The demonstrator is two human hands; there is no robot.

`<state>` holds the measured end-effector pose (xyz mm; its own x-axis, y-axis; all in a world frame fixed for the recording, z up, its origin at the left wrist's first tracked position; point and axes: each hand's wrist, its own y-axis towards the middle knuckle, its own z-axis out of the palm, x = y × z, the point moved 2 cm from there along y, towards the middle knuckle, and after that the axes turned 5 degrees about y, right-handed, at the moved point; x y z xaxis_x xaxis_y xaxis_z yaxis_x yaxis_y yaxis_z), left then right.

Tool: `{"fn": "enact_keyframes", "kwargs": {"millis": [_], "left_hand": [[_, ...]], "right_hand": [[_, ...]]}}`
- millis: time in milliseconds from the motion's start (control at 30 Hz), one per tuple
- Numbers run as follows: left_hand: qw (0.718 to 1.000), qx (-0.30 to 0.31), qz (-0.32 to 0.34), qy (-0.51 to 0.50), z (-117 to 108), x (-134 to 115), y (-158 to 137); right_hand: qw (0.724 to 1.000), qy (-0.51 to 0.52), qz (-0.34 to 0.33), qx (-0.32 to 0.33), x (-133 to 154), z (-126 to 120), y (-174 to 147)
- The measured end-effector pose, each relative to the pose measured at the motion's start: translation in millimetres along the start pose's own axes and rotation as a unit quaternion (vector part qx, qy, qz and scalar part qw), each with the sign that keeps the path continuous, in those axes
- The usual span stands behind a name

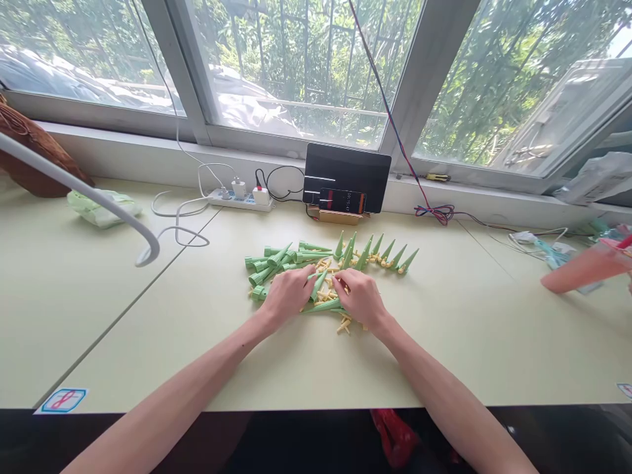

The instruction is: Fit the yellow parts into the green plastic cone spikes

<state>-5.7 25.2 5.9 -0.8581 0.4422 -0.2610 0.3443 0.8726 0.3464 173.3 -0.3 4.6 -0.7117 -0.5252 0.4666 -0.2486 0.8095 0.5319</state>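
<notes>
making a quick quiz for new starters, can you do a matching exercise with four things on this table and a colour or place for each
1. cones
2. phone
3. pegs
4. power strip

A. pale yellow
B. beside the window wall, with plugs in it
C. green
D. in front of the black screen, hiding part of it

Pairs: 1-C, 2-D, 3-A, 4-B
</notes>
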Motion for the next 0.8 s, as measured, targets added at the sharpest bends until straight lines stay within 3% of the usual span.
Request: {"fn": "enact_keyframes", "kwargs": {"millis": [167, 333, 500, 800], "left_hand": [[0.995, -0.08, 0.006, -0.064, -5.6, 0.0, 1.1], [0.985, -0.136, 0.009, -0.104, -5.6, 2.6, 1.8], [0.981, -0.151, 0.036, -0.116, -5.9, 2.1, 2.4], [0.978, -0.142, 0.085, -0.13, -6.7, -0.5, 0.1]], "right_hand": [[0.999, 0.012, -0.041, -0.006, 8.0, 3.3, -2.7], [0.991, -0.013, -0.129, 0.032, 30.8, 19.7, -10.9], [0.98, -0.069, -0.172, 0.071, 46.8, 38.9, -19.5], [0.968, -0.129, -0.189, 0.101, 48.3, 52.9, -20.0]]}}
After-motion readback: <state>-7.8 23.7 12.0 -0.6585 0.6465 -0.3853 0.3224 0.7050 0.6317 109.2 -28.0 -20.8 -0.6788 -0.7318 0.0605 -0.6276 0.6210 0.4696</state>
